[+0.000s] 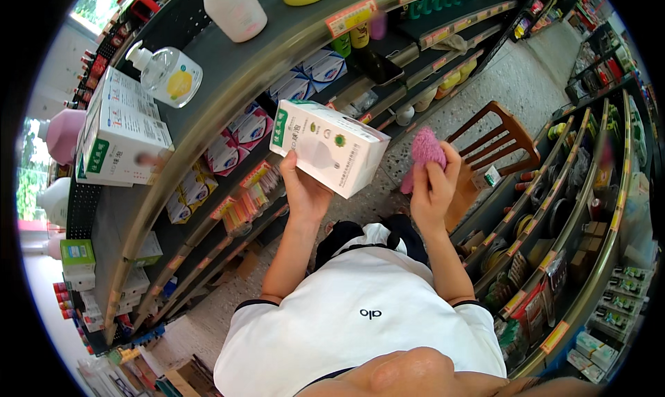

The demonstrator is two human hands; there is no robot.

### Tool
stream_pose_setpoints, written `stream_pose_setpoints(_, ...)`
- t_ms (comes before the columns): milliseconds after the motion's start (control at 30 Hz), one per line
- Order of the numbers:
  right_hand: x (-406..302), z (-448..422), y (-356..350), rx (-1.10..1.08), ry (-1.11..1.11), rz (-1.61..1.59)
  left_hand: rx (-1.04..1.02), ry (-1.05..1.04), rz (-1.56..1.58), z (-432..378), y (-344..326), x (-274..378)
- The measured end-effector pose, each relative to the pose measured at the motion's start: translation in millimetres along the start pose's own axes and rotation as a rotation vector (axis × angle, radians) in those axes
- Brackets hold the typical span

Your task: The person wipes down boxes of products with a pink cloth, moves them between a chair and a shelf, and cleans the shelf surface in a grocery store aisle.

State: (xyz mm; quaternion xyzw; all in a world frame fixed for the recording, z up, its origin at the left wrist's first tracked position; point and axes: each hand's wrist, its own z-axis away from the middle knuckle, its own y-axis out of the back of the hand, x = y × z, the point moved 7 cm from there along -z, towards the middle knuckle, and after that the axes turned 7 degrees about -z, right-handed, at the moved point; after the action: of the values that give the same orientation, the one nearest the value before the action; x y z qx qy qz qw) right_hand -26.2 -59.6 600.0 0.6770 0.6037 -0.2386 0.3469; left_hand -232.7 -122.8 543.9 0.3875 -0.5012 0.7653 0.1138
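Note:
A white LED bulb carton [324,150] with a green corner panel is held up in my left hand [305,189], thumb on its printed face and fingers underneath. My right hand [434,186] pinches a bunched pink cloth [427,146], a short gap to the right of the carton. To the left, similar bulb cartons [124,155] stand stacked on the top shelf [218,49]. Beside them is a clear pump bottle [174,77] with a lemon picture on its label.
A wooden chair [493,137] stands in the aisle with a small box [487,177] on its seat. Stocked shelves [550,251] line the right side. Boxed goods [241,132] fill lower shelves at left. A white bottle [234,10] stands near the top shelf's edge.

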Motion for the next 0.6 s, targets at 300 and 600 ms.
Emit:
stream_pose_setpoints(300,-55,28,-46,-0.174,0.487,-0.134,0.044,-0.083,0.031,10,-10,-13)
stream_pose_setpoints(600,-39,15,-48,-0.098,0.267,-0.117,0.031,-0.031,0.108,17,-2,-12)
